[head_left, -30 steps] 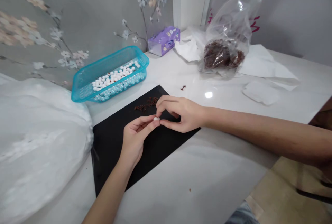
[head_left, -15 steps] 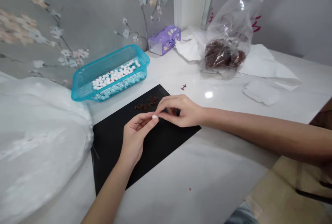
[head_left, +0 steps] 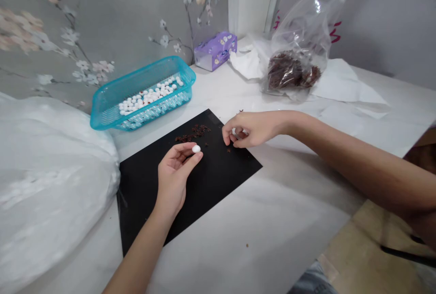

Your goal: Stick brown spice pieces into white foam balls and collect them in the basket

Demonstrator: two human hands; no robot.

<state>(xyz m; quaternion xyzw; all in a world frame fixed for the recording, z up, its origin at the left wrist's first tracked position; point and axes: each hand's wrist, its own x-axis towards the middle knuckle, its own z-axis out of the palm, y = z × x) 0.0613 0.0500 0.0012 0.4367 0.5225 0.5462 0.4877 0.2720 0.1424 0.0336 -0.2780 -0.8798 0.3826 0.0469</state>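
Between the thumb and fingers of my left hand (head_left: pixel 173 173) is a small white ball (head_left: pixel 196 149), pinched above the black mat (head_left: pixel 207 189). My right hand (head_left: pixel 257 127) hovers over the mat's right part, thumb and fingers curved and apart. Just below its fingertips lies a tiny brown piece (head_left: pixel 229 150), with no contact I can make out. A loose pile of small dark brown pieces (head_left: pixel 192 134) rests on the mat behind my left hand, and a single brown bit (head_left: pixel 206 144) lies near it.
A turquoise basket (head_left: pixel 98 112) holding many white balls (head_left: pixel 150 96) stands at the back left. At left bulges a large white bag (head_left: pixel 51 185). Behind are a purple tissue pack (head_left: pixel 216 52) and a clear bag (head_left: pixel 311 26) of brown pieces (head_left: pixel 289 71). White paper (head_left: pixel 344 83) lies right.
My right hand has moved away from the white ball, to the right, and its fingers have parted. My left hand still pinches the ball, which now shows more fully.
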